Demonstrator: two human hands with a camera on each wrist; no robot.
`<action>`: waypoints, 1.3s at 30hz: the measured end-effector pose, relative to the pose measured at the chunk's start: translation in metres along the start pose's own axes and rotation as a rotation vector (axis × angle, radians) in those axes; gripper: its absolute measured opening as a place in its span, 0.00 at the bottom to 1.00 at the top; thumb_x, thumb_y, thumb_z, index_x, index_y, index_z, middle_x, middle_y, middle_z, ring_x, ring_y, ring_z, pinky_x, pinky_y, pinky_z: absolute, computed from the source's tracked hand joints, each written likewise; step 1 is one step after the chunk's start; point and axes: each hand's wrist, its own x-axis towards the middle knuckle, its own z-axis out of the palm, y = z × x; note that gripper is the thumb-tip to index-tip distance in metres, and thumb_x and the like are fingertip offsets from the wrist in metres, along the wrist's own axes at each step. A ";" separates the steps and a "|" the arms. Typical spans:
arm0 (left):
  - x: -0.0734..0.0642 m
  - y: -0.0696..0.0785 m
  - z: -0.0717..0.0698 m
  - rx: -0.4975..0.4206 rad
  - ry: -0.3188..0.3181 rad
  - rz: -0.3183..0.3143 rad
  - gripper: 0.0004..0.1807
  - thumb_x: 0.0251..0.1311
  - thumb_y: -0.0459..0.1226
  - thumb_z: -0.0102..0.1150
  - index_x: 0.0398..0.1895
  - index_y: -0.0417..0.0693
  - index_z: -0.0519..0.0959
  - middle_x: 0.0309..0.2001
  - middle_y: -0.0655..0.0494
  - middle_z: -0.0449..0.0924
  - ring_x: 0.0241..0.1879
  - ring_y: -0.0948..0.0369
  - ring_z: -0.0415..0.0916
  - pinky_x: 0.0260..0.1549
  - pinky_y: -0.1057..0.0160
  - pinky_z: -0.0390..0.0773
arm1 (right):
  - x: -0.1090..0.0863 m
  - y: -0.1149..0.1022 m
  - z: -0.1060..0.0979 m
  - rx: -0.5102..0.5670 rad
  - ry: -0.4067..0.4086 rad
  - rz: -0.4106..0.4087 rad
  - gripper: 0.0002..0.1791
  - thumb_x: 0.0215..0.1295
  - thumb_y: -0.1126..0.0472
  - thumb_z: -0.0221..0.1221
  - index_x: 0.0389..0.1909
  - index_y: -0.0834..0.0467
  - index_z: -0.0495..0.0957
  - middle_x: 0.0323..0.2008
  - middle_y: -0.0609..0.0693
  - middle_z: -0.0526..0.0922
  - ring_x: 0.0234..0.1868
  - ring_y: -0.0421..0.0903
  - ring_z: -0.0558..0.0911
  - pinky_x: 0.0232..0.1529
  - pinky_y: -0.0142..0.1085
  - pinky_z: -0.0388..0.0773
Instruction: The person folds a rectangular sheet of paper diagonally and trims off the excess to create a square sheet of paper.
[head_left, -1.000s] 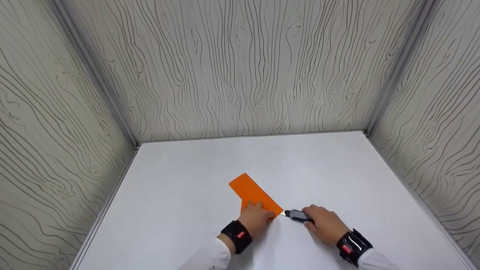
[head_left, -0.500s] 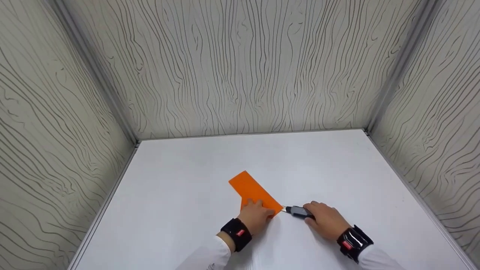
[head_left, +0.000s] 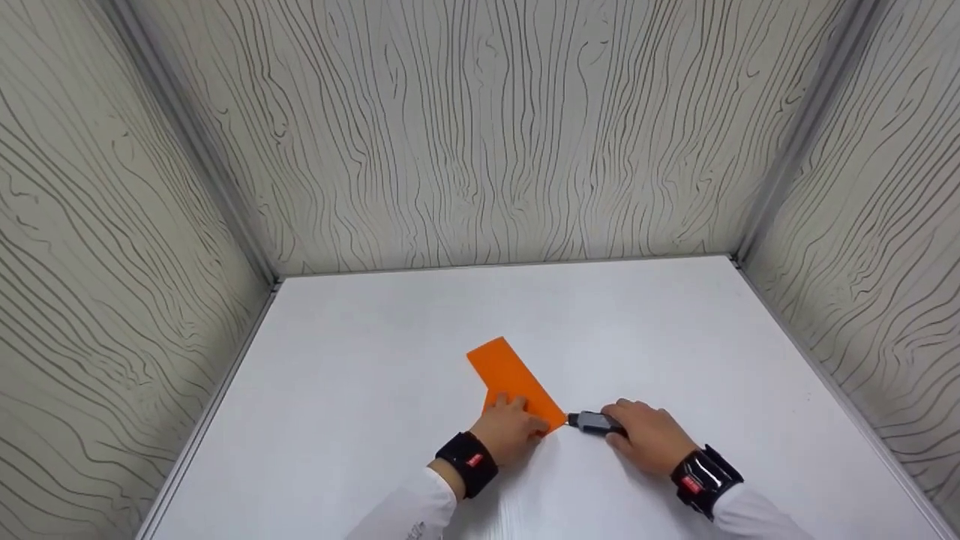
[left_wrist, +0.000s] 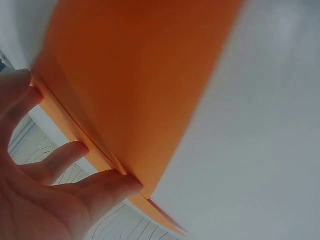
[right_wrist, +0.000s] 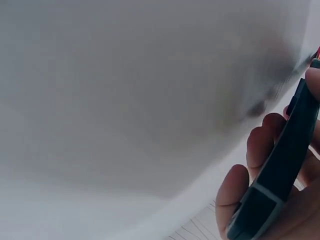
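A folded sheet of orange paper (head_left: pixel 514 375) lies on the white table in the head view. My left hand (head_left: pixel 508 436) rests on its near part, fingers spread; in the left wrist view the fingertips (left_wrist: pixel 131 185) press along a crease in the paper (left_wrist: pixel 135 80). On the right, my right hand (head_left: pixel 651 439) grips a grey-and-black utility knife (head_left: pixel 598 424), whose blade end meets the paper's right corner. Whether the blade sits inside the fold is too small to tell. The right wrist view shows the dark knife handle (right_wrist: pixel 282 155) with fingers curled round it.
The white table (head_left: pixel 360 352) runs back to a wood-grain patterned wall (head_left: pixel 480 150). Similar panels stand at the left (head_left: pixel 97 262) and right (head_left: pixel 885 247), with grey metal posts in the corners.
The paper's far end has swung slightly right and away from me. The knife tip stays at the paper's right corner, and both hands keep nearly the same places.
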 end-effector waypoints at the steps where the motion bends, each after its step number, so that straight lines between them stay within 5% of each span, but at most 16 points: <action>1: 0.000 -0.001 0.000 -0.002 0.001 0.004 0.09 0.76 0.45 0.66 0.52 0.72 0.90 0.50 0.53 0.82 0.49 0.50 0.73 0.54 0.54 0.79 | 0.001 0.000 0.000 0.000 0.000 -0.001 0.20 0.70 0.57 0.70 0.61 0.56 0.84 0.48 0.48 0.88 0.49 0.52 0.86 0.51 0.56 0.84; 8: 0.002 -0.011 0.003 0.027 0.042 0.079 0.09 0.75 0.44 0.68 0.50 0.71 0.90 0.51 0.53 0.83 0.45 0.52 0.72 0.50 0.58 0.75 | 0.002 0.003 -0.001 0.009 0.005 -0.021 0.21 0.70 0.58 0.70 0.61 0.57 0.84 0.48 0.49 0.87 0.51 0.53 0.87 0.54 0.57 0.84; 14: 0.001 -0.016 0.002 0.028 0.005 0.091 0.12 0.75 0.46 0.68 0.56 0.73 0.90 0.59 0.51 0.84 0.53 0.48 0.76 0.64 0.48 0.77 | 0.002 0.006 0.002 -0.005 0.008 -0.103 0.20 0.70 0.57 0.69 0.60 0.58 0.84 0.45 0.47 0.84 0.46 0.49 0.85 0.51 0.52 0.85; 20: -0.002 -0.017 0.000 0.016 -0.011 0.126 0.13 0.76 0.46 0.66 0.58 0.72 0.90 0.62 0.50 0.83 0.55 0.47 0.76 0.64 0.49 0.78 | -0.001 0.005 0.003 0.012 -0.027 -0.058 0.21 0.71 0.57 0.69 0.61 0.58 0.83 0.46 0.46 0.84 0.48 0.50 0.85 0.54 0.54 0.84; 28: -0.005 -0.019 -0.009 -0.003 -0.046 0.134 0.11 0.75 0.47 0.68 0.55 0.73 0.90 0.63 0.52 0.82 0.55 0.50 0.74 0.56 0.59 0.79 | -0.001 0.001 0.003 0.008 -0.016 -0.069 0.19 0.71 0.57 0.69 0.60 0.57 0.84 0.45 0.45 0.83 0.46 0.46 0.84 0.52 0.51 0.84; 33: 0.000 -0.020 -0.002 0.009 0.001 0.146 0.10 0.75 0.48 0.68 0.54 0.71 0.92 0.57 0.54 0.85 0.50 0.55 0.74 0.51 0.63 0.75 | 0.000 -0.001 0.003 0.004 -0.022 -0.055 0.20 0.71 0.57 0.69 0.61 0.57 0.84 0.44 0.45 0.83 0.44 0.44 0.83 0.52 0.50 0.84; 39: 0.009 -0.014 0.010 0.012 0.064 0.024 0.15 0.76 0.50 0.66 0.58 0.56 0.87 0.50 0.57 0.86 0.48 0.56 0.77 0.54 0.62 0.80 | 0.001 -0.004 0.007 -0.002 -0.030 -0.079 0.19 0.72 0.57 0.68 0.60 0.58 0.83 0.42 0.43 0.81 0.40 0.40 0.78 0.48 0.46 0.82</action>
